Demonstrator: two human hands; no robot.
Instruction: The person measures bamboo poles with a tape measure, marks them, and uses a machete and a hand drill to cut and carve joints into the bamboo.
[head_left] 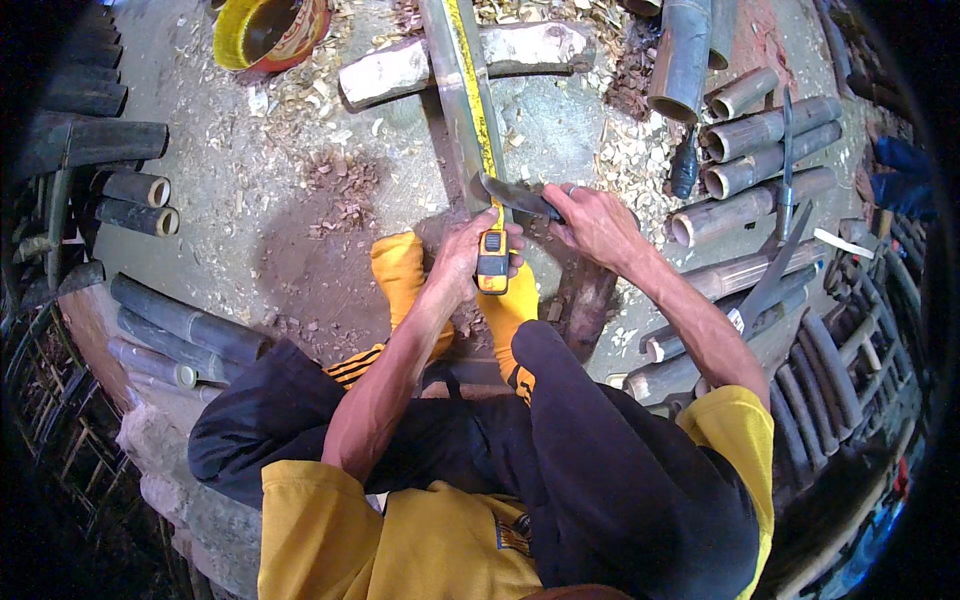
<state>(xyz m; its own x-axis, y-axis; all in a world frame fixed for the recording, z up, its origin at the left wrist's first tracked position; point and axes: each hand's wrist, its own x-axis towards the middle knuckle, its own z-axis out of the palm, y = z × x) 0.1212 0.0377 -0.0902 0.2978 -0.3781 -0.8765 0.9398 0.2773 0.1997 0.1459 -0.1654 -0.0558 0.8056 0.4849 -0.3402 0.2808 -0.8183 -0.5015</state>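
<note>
A yellow and black tape measure (492, 268) is gripped in my left hand (460, 250), fingers wrapped round its case. Its yellow blade runs out along a grey-green bamboo pole (446, 70), which stretches away from me across a pale log (388, 76). My right hand (596, 226) is closed round the handle of a knife with a curved dark blade (522, 199). The knife's tip lies at the pole just beyond the tape case; whether it touches the bamboo I cannot tell. My feet, in yellow socks (398, 265), are beneath my hands.
Cut bamboo tubes (765, 130) lie at the right, more tubes (190, 320) at the left. A long blade (775, 270) rests on the right-hand pieces. A yellow and red bucket (232, 35) stands far left. Wood chips (640, 160) cover much of the floor.
</note>
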